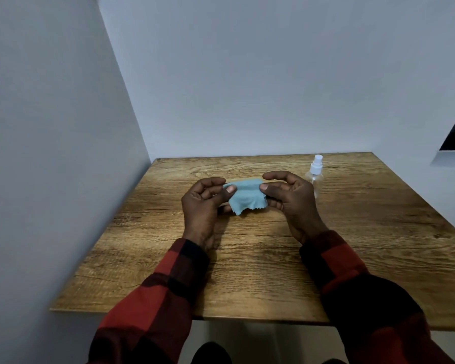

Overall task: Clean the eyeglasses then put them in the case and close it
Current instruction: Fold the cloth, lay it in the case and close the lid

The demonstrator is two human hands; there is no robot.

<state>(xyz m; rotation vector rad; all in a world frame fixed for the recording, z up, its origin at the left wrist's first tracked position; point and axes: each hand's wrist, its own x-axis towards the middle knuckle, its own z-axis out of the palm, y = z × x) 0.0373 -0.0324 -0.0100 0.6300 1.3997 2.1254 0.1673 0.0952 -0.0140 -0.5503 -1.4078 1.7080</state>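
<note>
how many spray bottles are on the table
1. The clear spray bottle with a white nozzle stands upright at the far right of the table, just behind the right hand, which partly hides its base. Nothing suggests another.

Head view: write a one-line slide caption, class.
Both hands, left and right, stretch a teal cleaning cloth above the wooden table, spray bottle behind.
</note>
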